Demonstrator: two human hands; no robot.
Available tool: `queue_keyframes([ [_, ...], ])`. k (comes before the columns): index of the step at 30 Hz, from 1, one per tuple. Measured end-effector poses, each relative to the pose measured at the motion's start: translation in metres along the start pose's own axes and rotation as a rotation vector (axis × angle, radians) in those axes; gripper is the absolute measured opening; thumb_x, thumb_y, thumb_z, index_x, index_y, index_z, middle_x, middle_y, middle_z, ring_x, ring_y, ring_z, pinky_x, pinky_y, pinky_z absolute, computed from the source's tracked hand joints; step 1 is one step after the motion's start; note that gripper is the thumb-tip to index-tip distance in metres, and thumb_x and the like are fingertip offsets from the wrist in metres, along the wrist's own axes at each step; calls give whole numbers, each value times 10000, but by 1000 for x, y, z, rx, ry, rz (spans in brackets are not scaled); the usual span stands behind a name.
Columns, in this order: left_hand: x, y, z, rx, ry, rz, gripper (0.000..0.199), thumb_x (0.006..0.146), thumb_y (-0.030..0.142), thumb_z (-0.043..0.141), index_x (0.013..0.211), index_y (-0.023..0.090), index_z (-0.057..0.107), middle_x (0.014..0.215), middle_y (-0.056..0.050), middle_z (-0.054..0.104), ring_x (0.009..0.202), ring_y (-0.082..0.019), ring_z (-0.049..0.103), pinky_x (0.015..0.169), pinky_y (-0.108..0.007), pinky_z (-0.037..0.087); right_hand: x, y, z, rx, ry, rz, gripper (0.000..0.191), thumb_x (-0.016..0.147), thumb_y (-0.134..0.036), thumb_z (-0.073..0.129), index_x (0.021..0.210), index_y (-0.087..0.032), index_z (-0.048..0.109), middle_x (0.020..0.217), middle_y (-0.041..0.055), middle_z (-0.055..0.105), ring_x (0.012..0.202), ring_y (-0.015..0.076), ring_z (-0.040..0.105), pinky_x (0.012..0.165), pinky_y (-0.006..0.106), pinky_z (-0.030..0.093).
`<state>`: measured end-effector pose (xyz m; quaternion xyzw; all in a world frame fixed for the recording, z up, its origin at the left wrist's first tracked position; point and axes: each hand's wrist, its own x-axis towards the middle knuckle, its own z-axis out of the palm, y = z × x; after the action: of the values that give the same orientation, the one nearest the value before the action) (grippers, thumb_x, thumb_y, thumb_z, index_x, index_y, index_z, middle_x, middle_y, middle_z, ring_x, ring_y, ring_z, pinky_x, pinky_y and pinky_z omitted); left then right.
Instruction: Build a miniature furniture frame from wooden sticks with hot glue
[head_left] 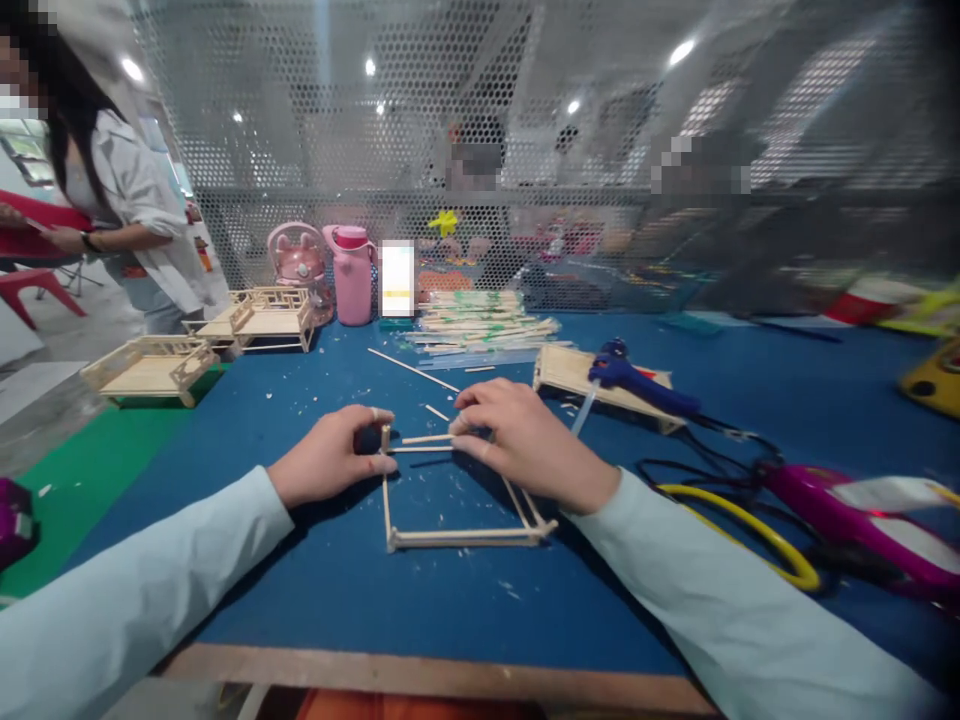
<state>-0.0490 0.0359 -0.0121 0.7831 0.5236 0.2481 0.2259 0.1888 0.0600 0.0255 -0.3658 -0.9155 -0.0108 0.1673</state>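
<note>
On the blue tabletop [465, 610], straight ahead of the person, lies a four-sided wooden frame [469, 539] of slim rods, its front bar toward the table edge and its rear side between the two hands. The left hand [324, 462] comes in from the left, thumb and index finger curved apart with a rounded gap between them; their tips meet the short upright post [385, 437] at the frame's rear left corner, thumb low and index finger high (whether they grip it firmly or merely steady it, one cannot tell). The right hand [521, 440] reaches over the rear right part of the frame, knuckles up, thumb and fingers drawn narrow around the end of a thin stick [426, 439]. That stick runs leftward from the fingertips toward the post, just above the frame's rear bar [421, 450] and nearly in line with it. The right palm hides the frame's rear right corner. Behind the hands lie a loose stick [412, 369] and a heap of sticks [480, 322]; to the right, a blue glue gun [645, 385] rests across a small wooden model [564, 372], while two similar models [154, 368] stand at the left.
</note>
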Motion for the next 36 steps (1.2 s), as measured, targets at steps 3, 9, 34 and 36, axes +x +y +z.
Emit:
queue_keyframes([
  [3, 0, 0, 0, -93, -71, -4, 394, 721, 353, 652, 1051, 139, 635, 883, -52, 653, 735, -168, 551, 706, -284, 446, 1, 3, 9, 73, 17, 25, 98, 802, -227, 607, 750, -196, 684, 873, 70, 649, 874, 215, 559, 800, 374, 391],
  [9, 3, -3, 0, -323, -154, 7, 186, 788, 294, 545, 830, 137, 636, 854, -47, 674, 805, -168, 590, 799, -286, 448, -9, 10, -5, 393, 439, 186, 68, 788, -250, 594, 766, -215, 649, 801, 26, 673, 785, 182, 600, 763, 336, 450],
  [34, -21, 5, 3, -56, -9, -52, 420, 686, 234, 704, 1088, 168, 602, 825, -7, 569, 662, -126, 480, 648, -258, 410, -38, -42, 24, -253, 313, -9, 182, 845, -215, 533, 741, -176, 678, 1176, 143, 629, 1024, 307, 552, 792, 439, 431],
  [36, -21, 6, 2, -30, -26, -27, 336, 693, 236, 697, 1014, 161, 630, 792, -1, 552, 673, -130, 478, 656, -258, 402, -33, -43, 27, -249, 290, 5, 182, 838, -230, 548, 724, -186, 684, 1216, 136, 606, 1071, 314, 517, 820, 452, 403],
])
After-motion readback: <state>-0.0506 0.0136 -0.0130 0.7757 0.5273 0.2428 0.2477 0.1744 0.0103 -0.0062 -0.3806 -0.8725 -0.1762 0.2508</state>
